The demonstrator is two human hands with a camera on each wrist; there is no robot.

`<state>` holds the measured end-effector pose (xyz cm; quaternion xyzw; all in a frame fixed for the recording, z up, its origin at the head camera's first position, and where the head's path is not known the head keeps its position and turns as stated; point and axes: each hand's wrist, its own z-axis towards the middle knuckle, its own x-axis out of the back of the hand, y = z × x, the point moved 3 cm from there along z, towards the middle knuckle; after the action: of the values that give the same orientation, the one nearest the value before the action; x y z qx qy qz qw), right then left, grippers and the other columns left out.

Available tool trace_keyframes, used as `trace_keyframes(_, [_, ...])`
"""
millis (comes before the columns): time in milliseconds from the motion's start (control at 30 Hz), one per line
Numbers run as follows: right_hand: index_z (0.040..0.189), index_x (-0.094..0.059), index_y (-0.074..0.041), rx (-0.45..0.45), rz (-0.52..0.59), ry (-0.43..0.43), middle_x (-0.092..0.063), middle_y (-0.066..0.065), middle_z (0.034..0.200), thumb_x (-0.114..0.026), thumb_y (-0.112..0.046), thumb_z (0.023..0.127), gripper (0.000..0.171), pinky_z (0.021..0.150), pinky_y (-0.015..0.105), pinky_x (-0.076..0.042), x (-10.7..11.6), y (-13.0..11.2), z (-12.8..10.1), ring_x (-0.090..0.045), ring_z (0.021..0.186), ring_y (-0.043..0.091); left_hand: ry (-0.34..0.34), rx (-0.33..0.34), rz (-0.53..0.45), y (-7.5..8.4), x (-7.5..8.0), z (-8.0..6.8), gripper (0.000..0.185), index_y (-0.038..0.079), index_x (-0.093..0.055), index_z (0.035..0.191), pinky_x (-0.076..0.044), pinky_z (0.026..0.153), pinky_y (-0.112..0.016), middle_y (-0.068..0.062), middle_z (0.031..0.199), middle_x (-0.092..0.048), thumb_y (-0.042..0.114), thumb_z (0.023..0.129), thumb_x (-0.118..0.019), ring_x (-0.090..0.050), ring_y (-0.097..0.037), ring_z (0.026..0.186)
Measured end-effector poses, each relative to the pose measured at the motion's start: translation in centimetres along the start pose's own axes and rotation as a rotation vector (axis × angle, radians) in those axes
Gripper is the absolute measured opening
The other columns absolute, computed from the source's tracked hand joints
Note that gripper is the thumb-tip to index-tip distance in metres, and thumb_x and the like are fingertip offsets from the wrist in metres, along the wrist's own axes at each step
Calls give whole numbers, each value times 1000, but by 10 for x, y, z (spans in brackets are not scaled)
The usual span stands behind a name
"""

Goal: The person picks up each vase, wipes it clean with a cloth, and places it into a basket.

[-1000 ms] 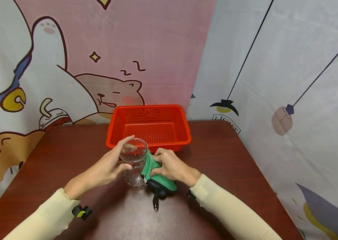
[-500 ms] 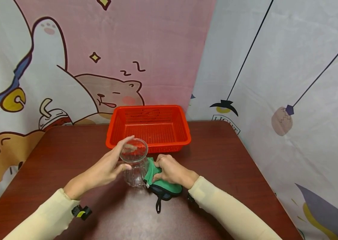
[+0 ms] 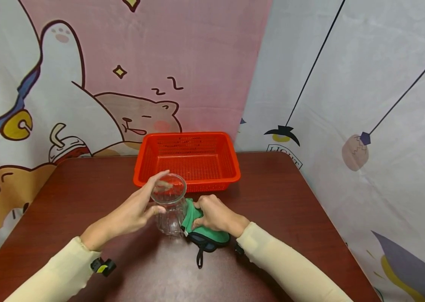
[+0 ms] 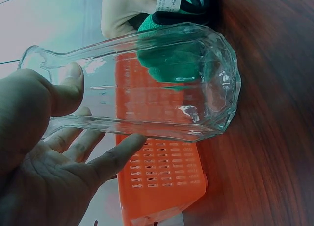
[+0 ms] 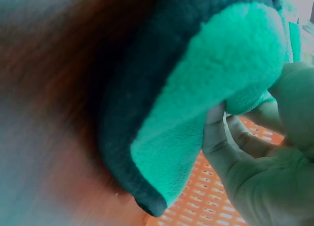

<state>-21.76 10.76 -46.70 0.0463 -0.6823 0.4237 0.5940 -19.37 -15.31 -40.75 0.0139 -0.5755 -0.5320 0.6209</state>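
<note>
A clear glass carafe [image 3: 169,205] stands upright on the dark red table [image 3: 295,201], in front of the basket. My left hand [image 3: 138,209] holds it near the rim, thumb and fingers curled round the glass [image 4: 147,84]. Right beside it lies a folded green cloth with dark edging [image 3: 205,234]. My right hand [image 3: 214,214] grips the cloth and presses it against the carafe's right side. In the right wrist view the cloth [image 5: 196,103] is bunched in the curled fingers [image 5: 245,142].
An orange mesh basket [image 3: 187,159] sits just behind the hands, with nothing in it. Printed fabric backdrops hang close behind and to the right. The table's right edge runs diagonally toward the near corner.
My right hand and the green cloth have slid slightly toward me and down along the carafe's side. The left hand and the carafe have stayed put.
</note>
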Motion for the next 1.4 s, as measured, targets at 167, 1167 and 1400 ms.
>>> trace_keyframes(167, [122, -91, -19, -20, 38, -7, -81, 16, 147, -104, -26, 89, 36, 64, 17, -45, -1, 1, 0, -49, 65, -3, 2, 2, -5, 0, -1, 0, 112, 14, -23, 183, -68, 106, -58, -20, 154, -68, -7, 95, -89, -74, -41, 137])
trace_keyframes(1167, [147, -81, -10, 52, 52, 118, -86, 3, 111, -104, -30, 89, 66, 72, 19, -56, 6, 2, -8, -69, 90, 6, -18, 13, -19, 1, 0, 1, 109, 13, -22, 182, -68, 106, -59, -20, 157, -67, -4, 97, -88, -72, -43, 142])
trace_keyframes(1400, [147, -80, -9, 73, 77, 144, -87, 5, 116, -104, -28, 89, 66, 73, 20, -56, 14, -5, -5, -71, 93, 8, -14, 8, -14, 1, 1, 1, 111, 12, -21, 182, -68, 108, -59, -19, 157, -67, -4, 96, -89, -72, -42, 143])
